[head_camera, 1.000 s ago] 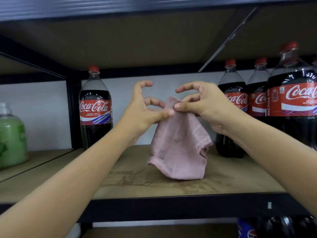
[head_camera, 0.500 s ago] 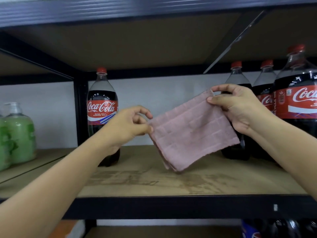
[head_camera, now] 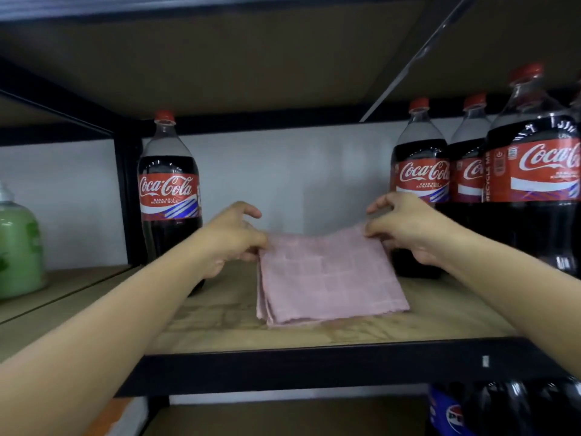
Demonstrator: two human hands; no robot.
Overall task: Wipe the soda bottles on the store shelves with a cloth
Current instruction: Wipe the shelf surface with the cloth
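A folded pink cloth (head_camera: pixel 327 278) lies flat on the wooden shelf (head_camera: pixel 314 335), its far edge held up by both hands. My left hand (head_camera: pixel 234 240) pinches the far left corner. My right hand (head_camera: pixel 405 229) pinches the far right corner. One Coca-Cola bottle (head_camera: pixel 169 190) stands alone at the left, behind my left forearm. A group of Coca-Cola bottles stands at the right: one (head_camera: pixel 419 171) just behind my right hand, another (head_camera: pixel 470 165) beside it, and a larger-looking near one (head_camera: pixel 534 171).
A black upright post (head_camera: pixel 125 196) divides the shelf from the left bay, where a green soap bottle (head_camera: pixel 17 243) stands. The upper shelf board (head_camera: pixel 251 58) hangs close overhead. Dark bottles, one with a Pepsi label (head_camera: pixel 452 416), fill the shelf below at right.
The cloth went from bunched, to spread in the air between both hands, to folded flat on the shelf. Both hands dropped lower and still pinch its far corners.
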